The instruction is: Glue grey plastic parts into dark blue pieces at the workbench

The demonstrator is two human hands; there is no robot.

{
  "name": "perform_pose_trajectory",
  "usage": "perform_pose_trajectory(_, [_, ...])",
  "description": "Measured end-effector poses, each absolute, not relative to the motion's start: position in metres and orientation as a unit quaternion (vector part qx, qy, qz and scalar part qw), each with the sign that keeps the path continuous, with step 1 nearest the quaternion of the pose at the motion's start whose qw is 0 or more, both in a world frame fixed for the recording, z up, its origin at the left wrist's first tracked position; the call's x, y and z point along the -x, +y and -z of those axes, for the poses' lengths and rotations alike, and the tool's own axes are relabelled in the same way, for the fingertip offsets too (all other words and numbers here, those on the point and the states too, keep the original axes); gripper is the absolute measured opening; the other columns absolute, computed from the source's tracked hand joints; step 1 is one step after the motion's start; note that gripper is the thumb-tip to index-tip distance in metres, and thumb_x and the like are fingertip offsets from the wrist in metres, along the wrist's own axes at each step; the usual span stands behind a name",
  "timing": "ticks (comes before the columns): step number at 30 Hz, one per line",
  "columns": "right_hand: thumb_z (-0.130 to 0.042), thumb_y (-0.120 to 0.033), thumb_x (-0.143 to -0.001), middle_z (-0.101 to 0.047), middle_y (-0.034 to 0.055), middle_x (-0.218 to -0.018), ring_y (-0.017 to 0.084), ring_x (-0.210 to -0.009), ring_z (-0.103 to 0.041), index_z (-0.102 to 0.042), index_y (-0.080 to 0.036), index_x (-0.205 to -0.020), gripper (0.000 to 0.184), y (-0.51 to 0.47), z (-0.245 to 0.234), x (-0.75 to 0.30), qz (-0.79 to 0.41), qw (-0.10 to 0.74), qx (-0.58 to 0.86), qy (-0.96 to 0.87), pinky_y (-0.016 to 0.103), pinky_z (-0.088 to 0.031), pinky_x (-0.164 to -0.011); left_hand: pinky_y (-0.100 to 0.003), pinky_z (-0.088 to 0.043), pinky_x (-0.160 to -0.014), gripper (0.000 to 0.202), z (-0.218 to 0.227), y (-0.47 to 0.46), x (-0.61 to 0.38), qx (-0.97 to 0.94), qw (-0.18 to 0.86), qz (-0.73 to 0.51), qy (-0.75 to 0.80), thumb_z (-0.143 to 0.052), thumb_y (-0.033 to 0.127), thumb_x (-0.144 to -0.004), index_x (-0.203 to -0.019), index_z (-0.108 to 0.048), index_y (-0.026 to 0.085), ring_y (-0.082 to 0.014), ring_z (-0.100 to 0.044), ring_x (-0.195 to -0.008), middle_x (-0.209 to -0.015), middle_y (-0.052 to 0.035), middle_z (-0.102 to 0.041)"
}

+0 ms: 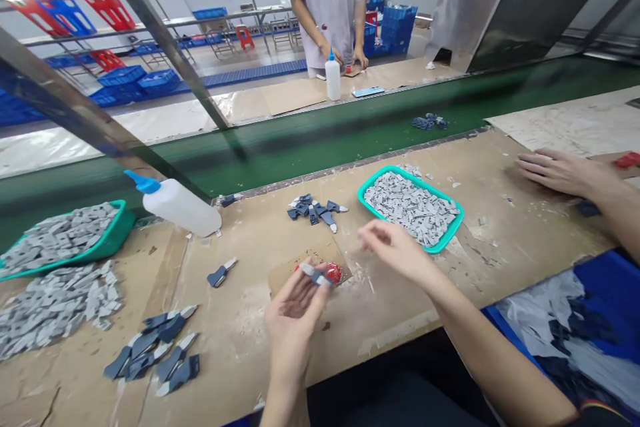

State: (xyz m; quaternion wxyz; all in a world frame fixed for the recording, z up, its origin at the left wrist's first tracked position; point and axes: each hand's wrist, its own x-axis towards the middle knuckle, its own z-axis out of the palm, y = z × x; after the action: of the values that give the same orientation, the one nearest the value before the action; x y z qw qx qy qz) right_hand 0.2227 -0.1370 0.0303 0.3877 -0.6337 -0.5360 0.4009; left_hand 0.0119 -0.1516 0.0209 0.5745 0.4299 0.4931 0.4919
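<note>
My left hand (295,310) is palm up, its fingertips pinched on a small grey-and-blue part (314,275) just above a red cap (334,273) on a cardboard scrap. My right hand (395,250) hovers beside it, smeared by motion, near the teal tray (371,181) filled with small grey pieces. A cluster of blue-and-grey parts (315,208) lies just beyond my hands. One single part (220,273) rests to the left.
A white squeeze bottle (183,205) with a blue tip lies on its side at left. Another teal tray (117,230) and loose grey pieces (55,307) sit far left, finished parts (155,350) near the front edge. A neighbour's hand (555,170) rests at right. A person stands across the green conveyor (350,130).
</note>
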Motion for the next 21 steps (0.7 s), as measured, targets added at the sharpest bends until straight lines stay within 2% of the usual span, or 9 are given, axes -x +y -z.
perform_pose_trajectory(2, [-0.053,-0.037,-0.087,-0.069,0.0052,-0.088,0.021,-0.077,-0.061,-0.065,-0.023,-0.094,0.02,-0.117,-0.027,-0.258,-0.2,0.349,0.74,-0.539,0.032,-0.042,-0.067,-0.036,-0.051,-0.094,0.055,-0.022,-0.143,0.006,-0.434,0.532,-0.513,0.516,-0.077,0.023,-0.066,-0.118,-0.061,0.014,-0.0244,-0.067,-0.098,-0.101,-0.0108,-0.072])
perform_pose_trajectory(3, [-0.055,-0.033,-0.085,-0.069,0.0056,-0.091,0.023,-0.081,-0.061,-0.067,-0.023,-0.097,0.019,-0.106,-0.024,-0.276,-0.138,0.305,0.767,-0.547,0.033,-0.042,-0.07,-0.037,-0.05,-0.095,0.058,-0.021,-0.137,0.017,-0.44,0.5,-0.521,0.533,-0.077,0.024,-0.065,-0.119,-0.06,0.014,-0.0244,-0.067,-0.097,-0.101,-0.0109,-0.072])
perform_pose_trajectory(5, [-0.063,-0.028,-0.079,-0.07,0.0059,-0.086,0.024,-0.086,-0.06,-0.071,-0.023,-0.093,0.017,-0.085,-0.017,-0.305,-0.09,0.214,0.789,-0.568,0.033,-0.041,-0.075,-0.04,-0.049,-0.095,0.061,-0.016,-0.123,0.043,-0.467,0.421,-0.522,0.577,-0.077,0.027,-0.065,-0.122,-0.058,0.014,-0.0254,-0.067,-0.098,-0.103,-0.0116,-0.071])
perform_pose_trajectory(8, [-0.073,-0.024,-0.069,-0.07,0.0053,-0.08,0.025,-0.084,-0.06,-0.074,-0.022,-0.082,0.013,-0.063,-0.003,-0.325,-0.098,0.186,0.786,-0.581,0.033,-0.042,-0.075,-0.048,-0.048,-0.094,0.066,-0.006,-0.1,0.082,-0.544,0.255,-0.433,0.671,-0.072,0.031,-0.068,-0.13,-0.051,0.018,-0.0286,-0.066,-0.098,-0.104,-0.0124,-0.07])
perform_pose_trajectory(12, [-0.072,-0.021,-0.07,-0.069,0.0071,-0.074,0.027,-0.085,-0.059,-0.073,-0.019,-0.076,0.006,-0.056,0.009,-0.323,-0.098,0.201,0.782,-0.582,0.036,-0.041,-0.078,-0.055,-0.047,-0.088,0.07,0.005,-0.077,0.112,-0.673,0.074,-0.223,0.702,-0.059,0.028,-0.076,-0.141,-0.035,0.021,-0.0343,-0.061,-0.106,-0.112,-0.0132,-0.067])
perform_pose_trajectory(14, [-0.069,-0.021,-0.074,-0.069,0.0085,-0.074,0.028,-0.086,-0.059,-0.072,-0.018,-0.075,0.005,-0.061,0.01,-0.321,-0.097,0.213,0.781,-0.58,0.038,-0.041,-0.08,-0.054,-0.044,-0.092,0.063,0.007,-0.068,0.114,-0.714,0.025,-0.211,0.667,-0.053,0.025,-0.078,-0.139,-0.036,0.016,-0.0344,-0.054,-0.115,-0.116,-0.0149,-0.065])
perform_pose_trajectory(16, [-0.063,-0.023,-0.079,-0.071,0.0094,-0.079,0.028,-0.086,-0.061,-0.071,-0.017,-0.08,0.01,-0.068,0.006,-0.318,-0.093,0.227,0.782,-0.573,0.038,-0.042,-0.079,-0.051,-0.041,-0.096,0.053,0.005,-0.059,0.108,-0.732,-0.005,-0.225,0.644,-0.051,0.026,-0.079,-0.131,-0.044,0.014,-0.0328,-0.052,-0.116,-0.116,-0.016,-0.063])
perform_pose_trajectory(18, [-0.058,-0.025,-0.082,-0.071,0.0087,-0.085,0.026,-0.084,-0.063,-0.069,-0.017,-0.088,0.015,-0.079,-0.001,-0.311,-0.095,0.278,0.78,-0.553,0.036,-0.044,-0.075,-0.044,-0.045,-0.091,0.04,-0.001,-0.048,0.093,-0.741,0.009,-0.234,0.629,-0.05,0.032,-0.082,-0.118,-0.053,0.015,-0.029,-0.059,-0.105,-0.109,-0.0142,-0.066])
perform_pose_trajectory(21, [-0.056,-0.031,-0.084,-0.072,0.0062,-0.089,0.021,-0.079,-0.065,-0.069,-0.02,-0.089,0.018,-0.101,-0.013,-0.285,-0.134,0.413,0.739,-0.516,0.034,-0.047,-0.073,-0.031,-0.049,-0.072,0.03,-0.013,-0.03,0.052,-0.772,0.079,-0.23,0.587,-0.049,0.046,-0.083,-0.095,-0.058,0.02,-0.0208,-0.065,-0.081,-0.087,-0.0064,-0.069])
